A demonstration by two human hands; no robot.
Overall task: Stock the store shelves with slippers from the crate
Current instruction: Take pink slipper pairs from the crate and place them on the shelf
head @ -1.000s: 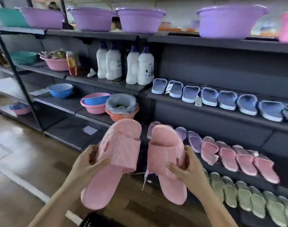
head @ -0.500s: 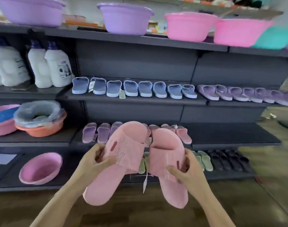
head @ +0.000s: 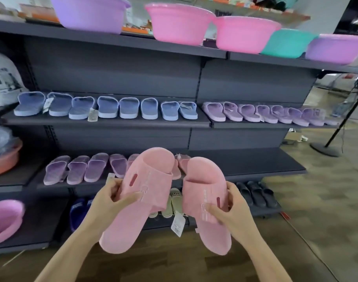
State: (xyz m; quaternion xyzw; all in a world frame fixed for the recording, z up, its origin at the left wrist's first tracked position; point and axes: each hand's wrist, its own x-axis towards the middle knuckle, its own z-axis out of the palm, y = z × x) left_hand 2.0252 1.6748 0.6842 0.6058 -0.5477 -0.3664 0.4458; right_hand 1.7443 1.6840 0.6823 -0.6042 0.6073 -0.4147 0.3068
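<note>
Before the dark shelves [head: 113,123], two pink slippers are held up side by side, toes pointing up, soles away from the camera. One slipper [head: 137,198] is gripped at its strap by the left hand [head: 111,198], with the thumb on top and the fingers wrapped behind. Its pair [head: 204,200] is gripped the same way by the right hand [head: 231,212]. Each strap has a wide band with a small oval slot and pale raised lettering. A white tag [head: 177,224] hangs between them on a thin string. Behind, blue slippers [head: 104,106] and lilac slippers [head: 265,112] are lined on one shelf. Purple slippers [head: 76,169] are lined on the shelf below.
</note>
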